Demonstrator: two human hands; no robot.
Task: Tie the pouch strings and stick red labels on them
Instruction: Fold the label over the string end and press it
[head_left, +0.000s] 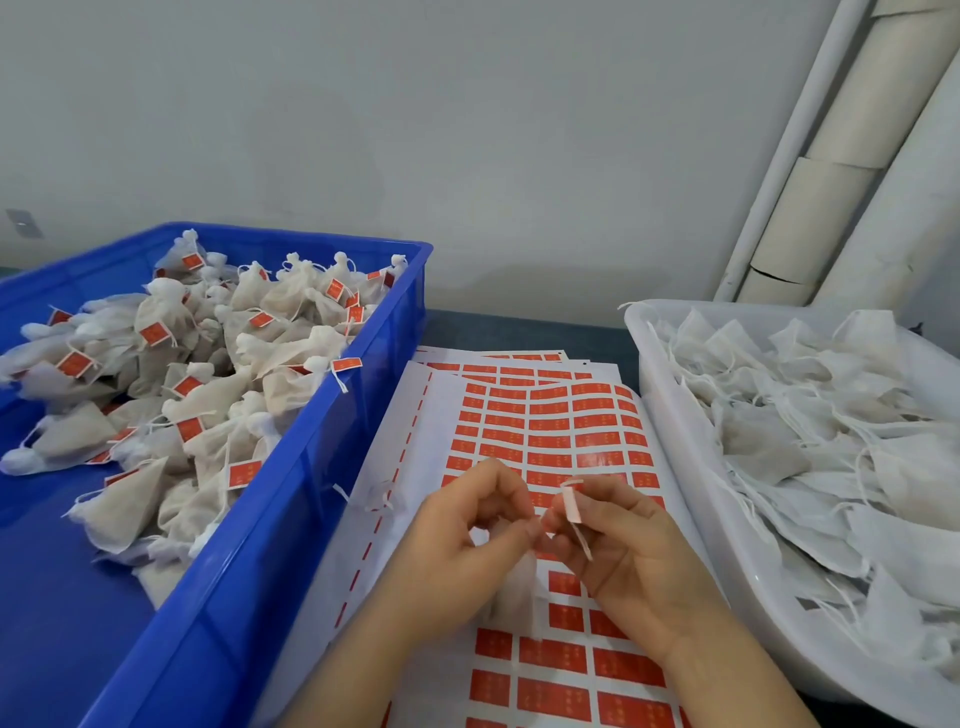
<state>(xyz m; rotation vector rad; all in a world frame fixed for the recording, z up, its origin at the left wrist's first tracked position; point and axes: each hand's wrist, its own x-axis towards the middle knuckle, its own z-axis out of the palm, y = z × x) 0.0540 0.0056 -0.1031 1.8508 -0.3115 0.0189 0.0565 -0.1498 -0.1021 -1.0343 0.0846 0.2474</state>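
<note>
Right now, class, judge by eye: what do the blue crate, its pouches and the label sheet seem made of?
Blue crate: moulded plastic, smooth, slightly glossy. Pouches: thin, matt, likely non-woven fabric; contents show through. Label sheet: probably glossy coated paper; it reflects light.

**Fig.** One view only: head cam, worn on the person's head, wide-angle. It looks fwd and down across the tabletop (519, 325) to the wall (467, 130), which fills the upper half. The pipes (841, 156) at upper right lean inward. Range is close: left grip (467, 525) and right grip (618, 540) sit bottom centre, nearest the lens, w/ forearms entering from the lower edge. The blue crate (322, 467) is cropped at the left edge and the white tray (680, 457) at the right. The label sheets (550, 431) lie centred betw. them.
</note>
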